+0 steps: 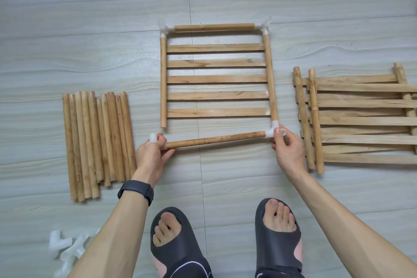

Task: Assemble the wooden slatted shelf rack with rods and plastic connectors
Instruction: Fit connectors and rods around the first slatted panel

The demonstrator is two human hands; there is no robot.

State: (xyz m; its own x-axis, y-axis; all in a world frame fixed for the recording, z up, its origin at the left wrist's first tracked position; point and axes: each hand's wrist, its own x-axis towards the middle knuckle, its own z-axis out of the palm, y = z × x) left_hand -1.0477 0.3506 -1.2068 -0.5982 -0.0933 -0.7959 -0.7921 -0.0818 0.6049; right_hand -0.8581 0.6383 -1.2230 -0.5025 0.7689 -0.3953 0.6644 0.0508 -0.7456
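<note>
Wooden rod (pixel 215 140) axis 9–3 o'clock | left hand (pixel 151 156) grips free connector (pixel 153 137); rail end (pixel 163 124) at 1 o'clock | right hand (pixel 287 151) grips seated connector (pixel 270 133)

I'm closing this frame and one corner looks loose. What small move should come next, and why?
Probably push the left hand forward and slightly right so the loose connector slips onto the free lower end of the left rail. The near rod already sits in the right corner connector, which the right hand pinches, but it slants away, leaving that corner open.
</note>
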